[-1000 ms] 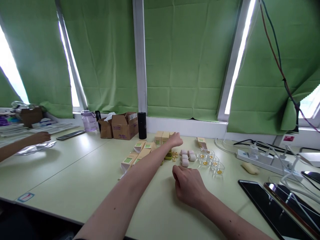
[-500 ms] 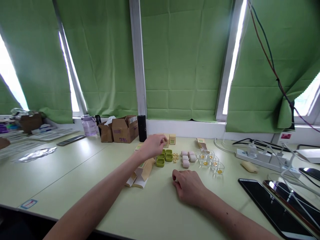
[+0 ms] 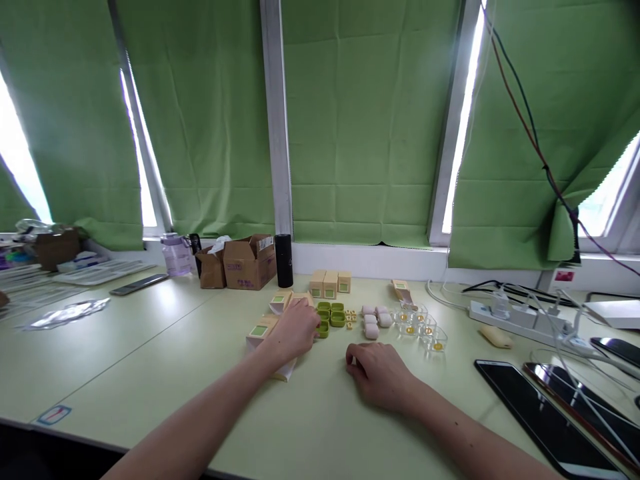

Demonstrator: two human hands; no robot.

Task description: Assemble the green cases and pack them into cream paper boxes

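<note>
My left hand (image 3: 296, 328) is palm down over cream cardboard packages with green windows (image 3: 261, 331), at the left edge of a cluster of green square cups (image 3: 338, 319). Its fingers curl downward beside the nearest cup; what they hold, if anything, is hidden. My right hand (image 3: 377, 375) rests on the table with fingers curled in and nothing visible in them. In front of it lie pale pink rounded pieces (image 3: 371, 331), tiny yellow pieces (image 3: 351, 315) and clear cups with yellow centres (image 3: 427, 329). Three small cream boxes (image 3: 330, 285) stand upright at the back.
Behind on the left are an open brown carton (image 3: 249, 263), a black cylinder (image 3: 284, 260) and a lilac bottle (image 3: 176, 255). On the right lie a power strip (image 3: 530, 321), cables and a black-screened device (image 3: 540, 413). Another cream package (image 3: 401, 291) lies at the back.
My left hand has come down and back from the small boxes at the rear to the packages beside the green cups, uncovering the boxes. My right hand stays put.
</note>
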